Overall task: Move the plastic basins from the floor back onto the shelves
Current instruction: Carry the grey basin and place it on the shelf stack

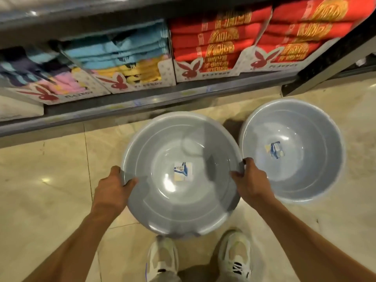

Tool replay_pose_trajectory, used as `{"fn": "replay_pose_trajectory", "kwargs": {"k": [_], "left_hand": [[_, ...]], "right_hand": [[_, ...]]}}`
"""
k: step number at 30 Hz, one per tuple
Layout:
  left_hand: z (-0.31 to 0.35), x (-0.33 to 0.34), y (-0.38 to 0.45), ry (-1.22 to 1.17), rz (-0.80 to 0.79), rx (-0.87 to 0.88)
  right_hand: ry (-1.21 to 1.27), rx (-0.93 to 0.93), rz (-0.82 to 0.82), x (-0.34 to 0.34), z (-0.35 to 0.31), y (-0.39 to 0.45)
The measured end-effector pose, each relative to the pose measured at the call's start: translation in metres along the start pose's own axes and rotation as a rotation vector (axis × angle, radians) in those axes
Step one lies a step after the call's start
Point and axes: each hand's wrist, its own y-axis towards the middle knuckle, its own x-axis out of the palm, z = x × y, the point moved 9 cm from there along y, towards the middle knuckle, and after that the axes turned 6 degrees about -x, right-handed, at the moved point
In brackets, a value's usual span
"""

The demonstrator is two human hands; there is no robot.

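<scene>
2 grey plastic basins show, both mouth-up with a small label stuck in the bottom. One, the held basin, hangs above the floor in front of the person's shoes. The left hand grips its left rim, fingers curled over the edge, and the right hand clamps the right rim the same way. Just to its right, the second basin sits on the tiled floor. Beyond them, the low shelf carries boxes of folded towels in red, blue, yellow and pink.
</scene>
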Motion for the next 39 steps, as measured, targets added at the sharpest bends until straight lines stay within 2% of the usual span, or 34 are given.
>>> {"fn": "replay_pose_trajectory", "kwargs": {"k": [6,10,14,20,24,29,34,39], "left_hand": [[-0.001,0.021,0.016,0.022,0.016,-0.023],[-0.009,0.036,0.027,0.014,-0.095,-0.120],[-0.016,0.049,0.027,-0.225,-0.195,-0.221],[-0.011,0.036,0.011,-0.280,-0.167,-0.136],[0.000,0.009,-0.026,-0.350,-0.136,-0.053],[0.036,-0.027,-0.078,-0.376,-0.131,0.047],[0.101,-0.041,-0.121,-0.351,-0.169,0.158],[0.188,-0.024,-0.145,-0.222,-0.183,0.320]], "right_hand": [[-0.071,-0.019,0.047,0.016,0.002,0.017],[-0.083,-0.007,0.061,0.019,0.003,0.028],[0.000,0.015,-0.001,0.033,0.005,0.028],[0.048,0.024,0.042,0.015,0.006,0.021],[0.088,-0.019,0.064,-0.021,-0.001,-0.004],[0.075,-0.039,0.114,-0.096,-0.008,-0.041],[0.070,0.024,0.199,-0.174,0.013,-0.074],[0.118,0.129,0.314,-0.239,0.065,-0.096]]}}
